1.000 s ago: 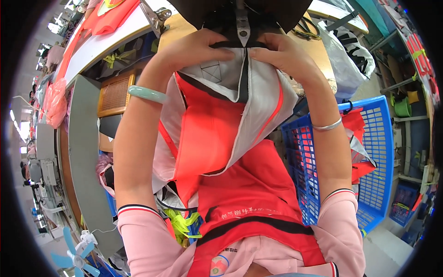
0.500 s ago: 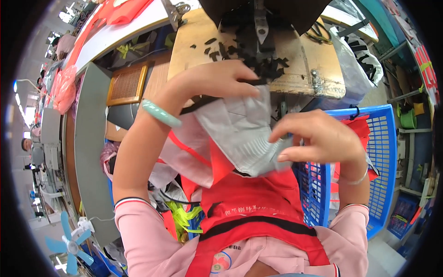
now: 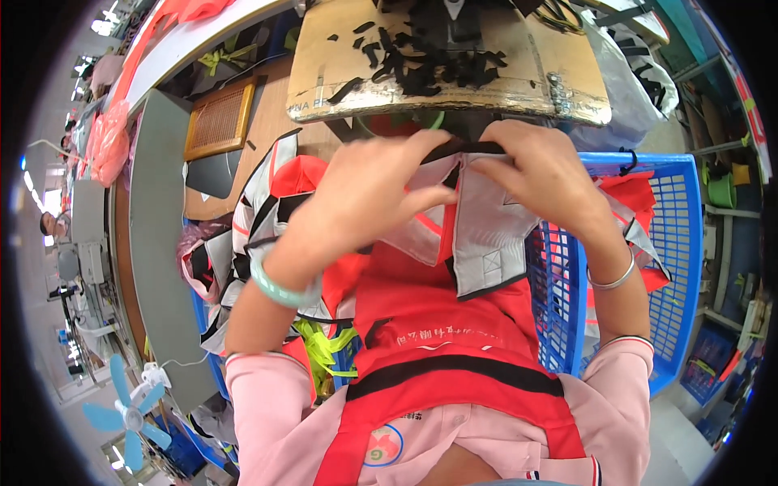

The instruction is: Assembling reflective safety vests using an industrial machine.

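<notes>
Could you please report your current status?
Left hand, right hand pinching grey-red fabric piece at black edge. Black scraps on tan tabletop, clear of both hands.

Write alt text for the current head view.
A person's left hand and right hand grip the black top edge of a grey and red fabric piece in front of a red apron. Beyond it, black scraps lie on a tan board; a blue plastic basket with fabric inside stands on the right.
</notes>
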`<state>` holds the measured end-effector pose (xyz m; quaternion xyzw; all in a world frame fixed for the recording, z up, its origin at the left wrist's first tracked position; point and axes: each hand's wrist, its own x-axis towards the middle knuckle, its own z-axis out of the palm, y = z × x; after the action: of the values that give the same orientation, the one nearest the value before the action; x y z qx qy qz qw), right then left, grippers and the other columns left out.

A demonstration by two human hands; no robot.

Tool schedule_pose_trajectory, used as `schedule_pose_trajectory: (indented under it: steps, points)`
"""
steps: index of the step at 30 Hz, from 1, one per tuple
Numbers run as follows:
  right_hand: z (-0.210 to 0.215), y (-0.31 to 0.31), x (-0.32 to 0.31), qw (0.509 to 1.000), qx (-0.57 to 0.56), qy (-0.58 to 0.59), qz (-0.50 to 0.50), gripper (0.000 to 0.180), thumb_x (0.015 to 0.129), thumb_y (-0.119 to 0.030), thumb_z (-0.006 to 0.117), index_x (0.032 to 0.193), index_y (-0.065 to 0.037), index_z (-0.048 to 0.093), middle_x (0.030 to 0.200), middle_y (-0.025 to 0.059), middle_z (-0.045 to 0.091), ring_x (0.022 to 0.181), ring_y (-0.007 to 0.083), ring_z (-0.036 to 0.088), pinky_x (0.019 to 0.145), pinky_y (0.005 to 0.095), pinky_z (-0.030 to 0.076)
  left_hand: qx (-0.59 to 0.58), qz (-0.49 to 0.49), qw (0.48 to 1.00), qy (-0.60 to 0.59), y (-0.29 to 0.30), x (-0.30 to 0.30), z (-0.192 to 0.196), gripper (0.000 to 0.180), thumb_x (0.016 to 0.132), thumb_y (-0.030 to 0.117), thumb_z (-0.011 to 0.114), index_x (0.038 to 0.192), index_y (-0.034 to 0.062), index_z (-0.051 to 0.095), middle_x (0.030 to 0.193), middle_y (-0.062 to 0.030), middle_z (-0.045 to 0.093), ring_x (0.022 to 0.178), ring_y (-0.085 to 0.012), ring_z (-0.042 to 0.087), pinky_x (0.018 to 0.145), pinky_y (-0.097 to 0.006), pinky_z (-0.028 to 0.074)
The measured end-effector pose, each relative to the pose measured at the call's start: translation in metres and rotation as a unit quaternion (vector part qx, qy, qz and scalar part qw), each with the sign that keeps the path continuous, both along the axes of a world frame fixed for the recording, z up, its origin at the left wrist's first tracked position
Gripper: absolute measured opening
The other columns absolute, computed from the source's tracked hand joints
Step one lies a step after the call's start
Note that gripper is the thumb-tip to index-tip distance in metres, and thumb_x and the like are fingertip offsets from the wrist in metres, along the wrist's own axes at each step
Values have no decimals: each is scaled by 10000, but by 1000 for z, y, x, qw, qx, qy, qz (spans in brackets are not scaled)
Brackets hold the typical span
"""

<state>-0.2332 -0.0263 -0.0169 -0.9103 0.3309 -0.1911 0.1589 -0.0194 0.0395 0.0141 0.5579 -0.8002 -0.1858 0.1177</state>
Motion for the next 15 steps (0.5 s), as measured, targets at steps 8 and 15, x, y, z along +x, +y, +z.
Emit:
schedule_pose_trajectory:
  steps: [8,15]
  points:
    - [50,-15,-16,973,176,-141,-47,190,857,-190,618,914,-11,647,651,116,575,531,186,542,531,327,423,105,-4,954,282,-26,29,21,226,874,152,662,980,-45,634,795,22,578,751,-52,504,655,-232,429]
    - [41,-57,4,976,146,-127,-96,246,890,-245,579,916,-9,643,635,108,560,557,201,512,545,339,398,152,47,949,273,-83,45,33,202,848,181,685,869,-16,647,744,62,555,694,-10,470,638,-194,404]
